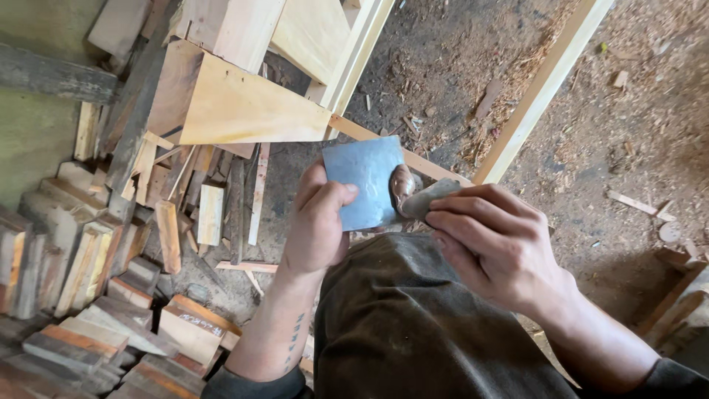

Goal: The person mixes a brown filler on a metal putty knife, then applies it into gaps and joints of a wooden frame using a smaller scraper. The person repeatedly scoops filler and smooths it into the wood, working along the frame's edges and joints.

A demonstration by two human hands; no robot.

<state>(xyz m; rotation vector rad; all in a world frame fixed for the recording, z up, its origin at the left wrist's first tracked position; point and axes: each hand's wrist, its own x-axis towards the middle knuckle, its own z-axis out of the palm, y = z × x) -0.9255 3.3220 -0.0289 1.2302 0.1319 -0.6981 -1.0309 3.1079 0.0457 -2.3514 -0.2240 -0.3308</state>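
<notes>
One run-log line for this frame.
left hand: holds metal sheet | right hand: presses grey stone to sheet edge | around: wood offcuts, sawdust floor

A single head-worn camera looks steeply down from close above the person's lap, facing forward over the dirt floor (pixel 620 125) and stacked wood offcuts (pixel 81 295).

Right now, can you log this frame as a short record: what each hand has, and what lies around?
left hand: grips a flat grey-blue metal sheet, thumb on its face
right hand: holds a small grey stone-like piece against the sheet's right edge
below hands: dark trouser leg
left of view: pile of wood offcuts
above: pale wooden frame and a long batten
ground: dirt floor with sawdust and chips
</notes>
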